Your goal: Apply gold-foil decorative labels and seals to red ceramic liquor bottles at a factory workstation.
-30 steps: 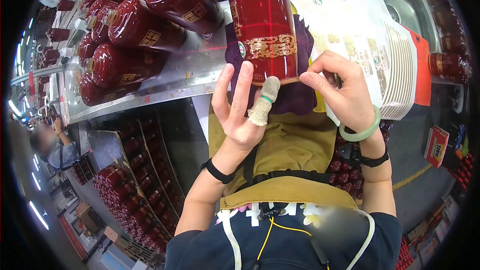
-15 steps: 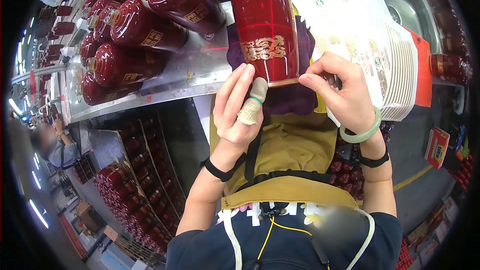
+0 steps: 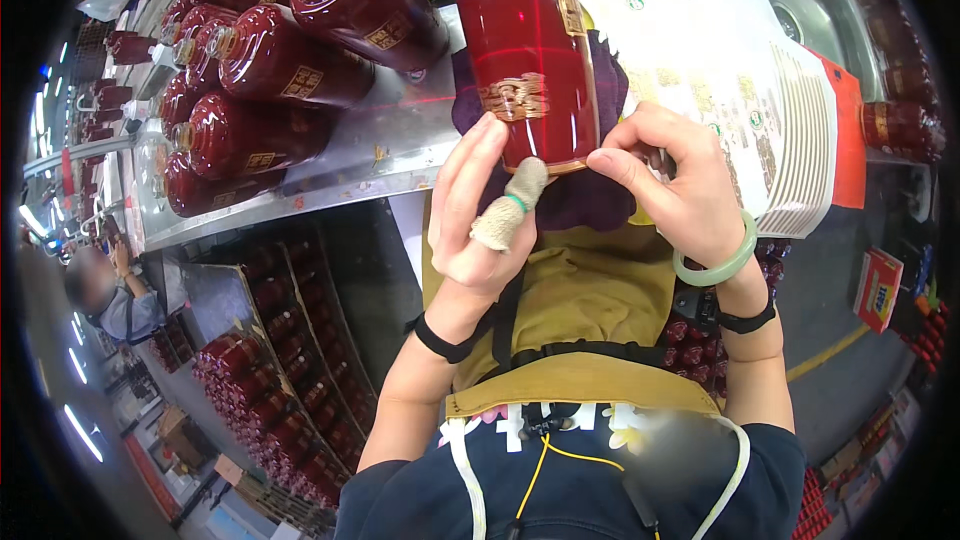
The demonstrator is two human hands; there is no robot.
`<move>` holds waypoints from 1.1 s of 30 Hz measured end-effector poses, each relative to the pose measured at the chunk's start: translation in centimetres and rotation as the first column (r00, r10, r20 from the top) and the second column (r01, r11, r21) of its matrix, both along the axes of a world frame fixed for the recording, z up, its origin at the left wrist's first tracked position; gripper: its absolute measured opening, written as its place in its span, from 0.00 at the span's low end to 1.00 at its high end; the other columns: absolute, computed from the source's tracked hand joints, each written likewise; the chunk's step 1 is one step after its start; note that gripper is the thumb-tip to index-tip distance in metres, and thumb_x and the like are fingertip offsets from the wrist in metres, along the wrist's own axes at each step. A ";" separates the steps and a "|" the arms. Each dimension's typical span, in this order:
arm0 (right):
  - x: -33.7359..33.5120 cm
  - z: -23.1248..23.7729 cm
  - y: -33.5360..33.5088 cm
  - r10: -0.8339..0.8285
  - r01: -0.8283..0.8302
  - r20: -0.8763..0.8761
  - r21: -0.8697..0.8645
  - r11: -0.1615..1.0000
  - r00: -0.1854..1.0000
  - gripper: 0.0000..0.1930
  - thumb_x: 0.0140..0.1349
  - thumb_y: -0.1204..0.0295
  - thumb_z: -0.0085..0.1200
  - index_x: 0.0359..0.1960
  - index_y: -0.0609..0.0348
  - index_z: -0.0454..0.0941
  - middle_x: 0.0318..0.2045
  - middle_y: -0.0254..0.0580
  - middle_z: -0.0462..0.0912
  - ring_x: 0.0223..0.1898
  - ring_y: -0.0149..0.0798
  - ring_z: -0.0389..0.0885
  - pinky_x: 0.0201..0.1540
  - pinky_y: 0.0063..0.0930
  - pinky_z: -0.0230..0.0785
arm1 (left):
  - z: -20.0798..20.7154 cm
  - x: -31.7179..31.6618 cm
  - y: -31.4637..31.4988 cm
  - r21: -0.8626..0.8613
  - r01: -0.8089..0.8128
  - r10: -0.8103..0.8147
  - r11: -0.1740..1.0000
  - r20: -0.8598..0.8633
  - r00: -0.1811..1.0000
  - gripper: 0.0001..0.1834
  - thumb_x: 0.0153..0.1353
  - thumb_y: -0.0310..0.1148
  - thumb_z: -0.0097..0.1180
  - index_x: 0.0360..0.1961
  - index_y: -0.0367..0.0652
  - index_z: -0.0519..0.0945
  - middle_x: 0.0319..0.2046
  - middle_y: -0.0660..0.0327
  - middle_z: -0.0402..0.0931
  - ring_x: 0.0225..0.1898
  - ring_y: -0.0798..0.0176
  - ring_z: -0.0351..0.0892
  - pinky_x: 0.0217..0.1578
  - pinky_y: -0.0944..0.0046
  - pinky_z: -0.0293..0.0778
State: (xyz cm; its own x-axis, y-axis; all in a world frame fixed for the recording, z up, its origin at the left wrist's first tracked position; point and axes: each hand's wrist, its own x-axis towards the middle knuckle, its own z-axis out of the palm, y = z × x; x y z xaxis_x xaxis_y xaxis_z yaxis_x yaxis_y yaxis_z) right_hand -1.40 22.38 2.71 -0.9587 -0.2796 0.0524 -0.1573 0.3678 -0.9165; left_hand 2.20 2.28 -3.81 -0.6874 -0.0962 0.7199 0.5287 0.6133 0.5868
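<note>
A dark red glass bottle [image 3: 525, 25] lies on its side on a purple cloth [image 3: 580, 205], its base toward me. Gold lettering marks its lower left side, and a small gold label sits at its upper right. My left hand [image 3: 475, 210] holds the bottle's left side near the base, fingers straight along the glass. A grey fabric cover with a green band wraps one digit, its tip against the base edge. My right hand [image 3: 680, 175] grips the base's right corner, thumb tip on the glass and fingers curled; those fingers are partly hidden.
Several similar red bottles [image 3: 365, 5] stand on the metal table [image 3: 395, 140] to the left. A spread of sheets with gold patterns [image 3: 720, 70] lies at right, beside a red-orange sheet [image 3: 845, 130] and a metal sink [image 3: 820, 0]. Stacked bottles [image 3: 245, 380] fill racks below left.
The bottle has turned about its long axis: the gold lettering has shifted left and the label at upper right has come into view. Both hands have moved slightly with it.
</note>
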 end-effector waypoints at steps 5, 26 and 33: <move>0.0 0.1 0.0 0.020 -0.020 0.005 0.003 1.000 1.000 0.08 0.64 0.74 0.69 0.33 0.66 0.84 0.26 0.39 0.79 0.28 0.33 0.74 0.35 0.29 0.66 | -0.8 1.0 -0.3 0.033 -0.066 0.065 0.997 0.040 0.997 0.16 0.54 0.11 0.69 0.45 0.27 0.87 0.57 0.39 0.83 0.53 0.37 0.88 0.54 0.49 0.88; 0.0 -0.2 -0.5 -0.008 0.010 -0.052 0.027 1.000 0.999 0.08 0.62 0.73 0.71 0.32 0.65 0.85 0.25 0.41 0.80 0.26 0.35 0.76 0.31 0.30 0.67 | 0.3 -0.1 -0.4 -0.047 -0.010 0.009 0.999 -0.040 0.999 0.13 0.54 0.12 0.71 0.42 0.28 0.87 0.53 0.46 0.86 0.53 0.39 0.88 0.48 0.52 0.89; -0.1 0.0 -0.8 -0.008 0.010 -0.087 0.033 0.999 0.996 0.07 0.61 0.74 0.71 0.32 0.64 0.85 0.25 0.41 0.80 0.25 0.36 0.76 0.31 0.32 0.68 | 0.1 1.0 -0.7 -0.224 -0.044 0.032 0.974 -0.055 0.998 0.13 0.57 0.11 0.65 0.45 0.25 0.86 0.58 0.43 0.83 0.58 0.37 0.84 0.55 0.48 0.88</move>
State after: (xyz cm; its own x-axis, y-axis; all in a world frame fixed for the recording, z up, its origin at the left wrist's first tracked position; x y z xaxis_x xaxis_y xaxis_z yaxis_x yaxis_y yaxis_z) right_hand -1.48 21.62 2.68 -0.9534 -0.2740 0.1262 -0.2323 0.4000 -0.8866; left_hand 3.16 1.57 -3.74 -0.6481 0.0465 0.7601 0.5281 0.7466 0.4046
